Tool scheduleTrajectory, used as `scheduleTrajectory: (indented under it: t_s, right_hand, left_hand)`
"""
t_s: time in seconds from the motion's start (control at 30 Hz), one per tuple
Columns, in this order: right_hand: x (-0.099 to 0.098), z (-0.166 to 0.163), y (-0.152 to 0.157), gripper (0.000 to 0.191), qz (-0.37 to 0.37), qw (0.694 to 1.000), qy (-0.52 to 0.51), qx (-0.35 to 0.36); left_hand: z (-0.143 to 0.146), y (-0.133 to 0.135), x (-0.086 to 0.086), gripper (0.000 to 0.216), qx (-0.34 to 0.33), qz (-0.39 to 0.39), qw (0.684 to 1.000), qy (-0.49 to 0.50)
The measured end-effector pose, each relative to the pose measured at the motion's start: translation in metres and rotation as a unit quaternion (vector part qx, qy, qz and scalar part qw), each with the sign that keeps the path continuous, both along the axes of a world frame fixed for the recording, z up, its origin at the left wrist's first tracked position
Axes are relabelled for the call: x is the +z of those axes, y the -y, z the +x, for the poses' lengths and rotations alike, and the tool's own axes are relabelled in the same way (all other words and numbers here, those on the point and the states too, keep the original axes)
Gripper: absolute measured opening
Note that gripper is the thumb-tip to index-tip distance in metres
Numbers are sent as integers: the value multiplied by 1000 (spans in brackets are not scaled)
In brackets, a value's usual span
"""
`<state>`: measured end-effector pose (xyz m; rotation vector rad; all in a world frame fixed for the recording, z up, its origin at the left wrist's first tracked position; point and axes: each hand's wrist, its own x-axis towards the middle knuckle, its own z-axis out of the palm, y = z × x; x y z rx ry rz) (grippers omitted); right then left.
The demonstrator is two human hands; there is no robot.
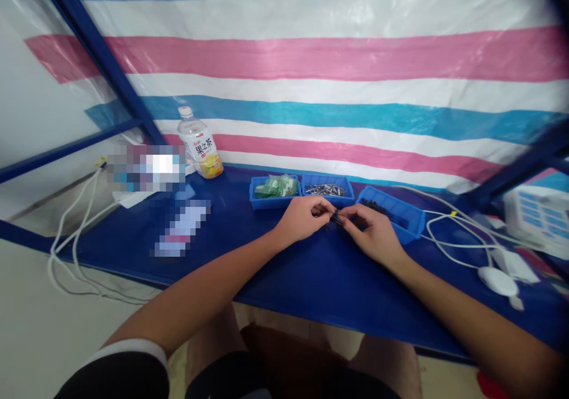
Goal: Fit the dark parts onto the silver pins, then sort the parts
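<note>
My left hand (304, 216) and my right hand (372, 228) meet over the blue table (284, 268), fingers pinched together on a small dark part (336, 217) between them. Just behind the hands stand three blue trays. The left tray (260, 200) holds green pieces, the middle tray (328, 197) holds thin metal pins, and the right tray (411, 218) holds small black parts. My right hand is nearest the right tray.
A drink bottle (200, 144) stands at the back left. White cables (75, 239) hang off the left edge. More white cables (448, 233) and a white mouse (496, 280) lie at the right. A striped tarp (333, 61) closes the back.
</note>
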<state>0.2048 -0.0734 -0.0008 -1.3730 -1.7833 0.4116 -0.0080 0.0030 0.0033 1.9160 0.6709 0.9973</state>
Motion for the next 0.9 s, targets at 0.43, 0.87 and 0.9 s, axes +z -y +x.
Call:
scheduleTrajectory:
  t_s: [0.43,0.87,0.9]
  right_hand:
    - [3,-3,3,24,-16,1000,8,-11]
    - [3,-4,3,24,0,1000,-5,-8]
    - [3,-4,4,26,-4,1000,-16,-12]
  left_hand:
    - [-2,2,1,16,2,41,999,-32]
    - [-3,-1,0,19,-9,6,1000,6]
    - [-3,-2,1,19,-8,5,1000,4]
